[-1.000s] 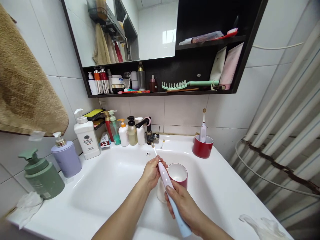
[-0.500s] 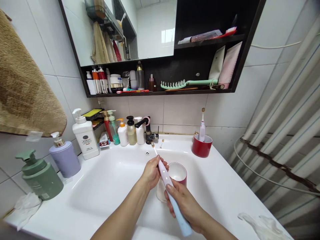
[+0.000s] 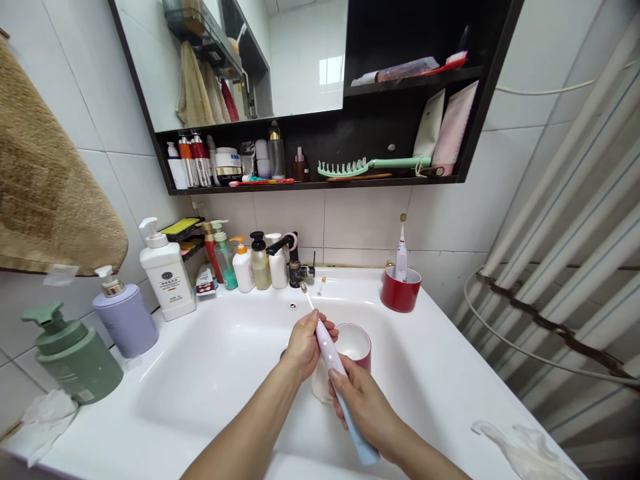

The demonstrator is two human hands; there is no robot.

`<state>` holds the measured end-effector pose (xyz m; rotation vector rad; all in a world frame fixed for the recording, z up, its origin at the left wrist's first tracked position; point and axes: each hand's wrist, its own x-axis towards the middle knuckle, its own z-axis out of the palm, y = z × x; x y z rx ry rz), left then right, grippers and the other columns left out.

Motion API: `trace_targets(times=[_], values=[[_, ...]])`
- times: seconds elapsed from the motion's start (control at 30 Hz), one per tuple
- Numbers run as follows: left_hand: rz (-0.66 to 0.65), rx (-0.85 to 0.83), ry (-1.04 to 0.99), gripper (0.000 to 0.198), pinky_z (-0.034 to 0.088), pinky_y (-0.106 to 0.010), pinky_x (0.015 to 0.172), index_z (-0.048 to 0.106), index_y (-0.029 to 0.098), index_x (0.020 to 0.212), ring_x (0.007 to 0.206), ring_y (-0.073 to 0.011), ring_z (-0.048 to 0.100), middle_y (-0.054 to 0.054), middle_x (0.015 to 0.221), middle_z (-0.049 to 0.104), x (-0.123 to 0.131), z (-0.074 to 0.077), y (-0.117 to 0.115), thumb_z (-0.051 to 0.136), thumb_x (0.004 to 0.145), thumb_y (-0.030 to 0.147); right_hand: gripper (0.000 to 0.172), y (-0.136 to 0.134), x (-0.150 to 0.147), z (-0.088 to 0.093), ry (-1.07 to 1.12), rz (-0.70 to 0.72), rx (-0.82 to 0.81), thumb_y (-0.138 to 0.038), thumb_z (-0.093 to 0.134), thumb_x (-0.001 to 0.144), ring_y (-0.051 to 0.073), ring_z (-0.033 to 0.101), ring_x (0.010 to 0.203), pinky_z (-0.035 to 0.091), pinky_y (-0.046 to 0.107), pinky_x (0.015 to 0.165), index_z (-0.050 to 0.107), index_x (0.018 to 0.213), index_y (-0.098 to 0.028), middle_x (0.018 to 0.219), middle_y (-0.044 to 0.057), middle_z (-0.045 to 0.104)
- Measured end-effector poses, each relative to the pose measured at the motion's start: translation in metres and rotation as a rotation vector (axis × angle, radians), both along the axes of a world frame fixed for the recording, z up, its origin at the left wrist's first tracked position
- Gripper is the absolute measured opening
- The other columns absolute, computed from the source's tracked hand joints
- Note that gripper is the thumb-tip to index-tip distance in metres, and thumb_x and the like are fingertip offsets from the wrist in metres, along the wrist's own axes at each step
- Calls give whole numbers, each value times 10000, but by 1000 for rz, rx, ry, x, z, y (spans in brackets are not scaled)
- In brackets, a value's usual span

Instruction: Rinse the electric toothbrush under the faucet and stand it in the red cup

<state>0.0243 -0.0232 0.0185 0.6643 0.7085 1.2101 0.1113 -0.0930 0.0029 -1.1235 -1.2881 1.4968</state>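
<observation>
Both hands hold one electric toothbrush (image 3: 327, 347), lilac toward the brush end and light blue at its base, tilted across the sink. My left hand (image 3: 305, 343) is closed around the upper end, near the neck, with the thumb on top. Lower down, my right hand (image 3: 363, 397) wraps the handle, thumb along it. The brush head points away from me toward the black faucet (image 3: 295, 263). A red cup with a white inside (image 3: 354, 341) stands in the white sink (image 3: 210, 373), partly hidden behind my hands. Beside it, a whitish item (image 3: 321, 385) is mostly covered.
Another electric toothbrush (image 3: 401, 257) stands in a red holder (image 3: 401, 293) at the back right. Several pump bottles (image 3: 260, 263) line the back and left rim. A crumpled clear plastic piece (image 3: 520, 450) lies at right. A dark cabinet shelf (image 3: 300, 187) hangs above.
The view has shifted slightly. Both hands keep their hold on the toothbrush, with almost no movement otherwise.
</observation>
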Motion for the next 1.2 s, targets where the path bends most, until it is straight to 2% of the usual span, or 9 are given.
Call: trace_targets(times=[0.33,0.53,0.63,0.77,0.83,0.9,1.0,1.1,1.2], values=[[-48,21,-47,172,401,-235,524,425,138,608,455,-84,497,16,490,491,-2,0,2,462,656,299,239,0,3,4,155,118,-73,-413,359,708,28,373,394,308,170,360,378,751,-178,607,-42,409],[-25,44,29,204,385,-230,489,457,129,652,451,-98,496,-3,501,503,-1,-2,1,458,652,333,259,2,-2,-1,134,49,-75,-436,372,692,29,367,364,301,174,354,378,759,-186,579,-49,425],[-53,54,70,245,378,-231,495,484,120,703,478,-101,500,-25,552,522,-2,-5,3,451,649,357,291,9,0,5,134,-72,-33,-466,367,681,32,373,362,303,178,369,378,671,-176,556,-44,446],[69,193,336,143,359,-224,522,514,139,668,515,-98,476,-19,585,521,-6,-17,12,525,585,255,307,35,12,25,111,-296,184,-472,394,659,81,460,484,359,203,442,403,753,-181,639,-3,513],[121,340,548,75,354,-234,577,535,156,619,569,-109,466,-14,605,520,-6,-26,13,534,544,153,315,52,20,33,31,-376,307,-460,398,659,107,495,613,388,221,535,405,818,-188,755,22,532],[116,514,726,128,340,-261,658,552,177,610,659,-135,463,-21,669,526,-4,-35,9,507,526,91,323,66,28,34,-65,-412,353,-452,391,661,124,491,702,386,240,606,412,847,-189,823,35,531],[79,680,884,218,281,-311,777,564,199,645,867,-198,417,-49,864,515,3,-45,-1,502,490,58,313,76,35,25,-150,-410,348,-427,424,644,138,468,733,367,252,642,460,816,-167,794,36,538],[24,671,943,213,225,-346,829,560,195,576,977,-254,340,-67,985,478,10,-49,-8,526,440,35,290,76,38,9,-223,-375,336,-400,441,634,130,463,638,365,250,592,507,772,-153,679,10,538],[-14,642,941,172,217,-356,830,524,191,464,956,-259,352,-58,940,503,13,-50,-7,524,431,22,288,72,41,-5,-279,-347,317,-386,438,631,127,461,565,366,251,540,540,744,-142,593,-3,533]])
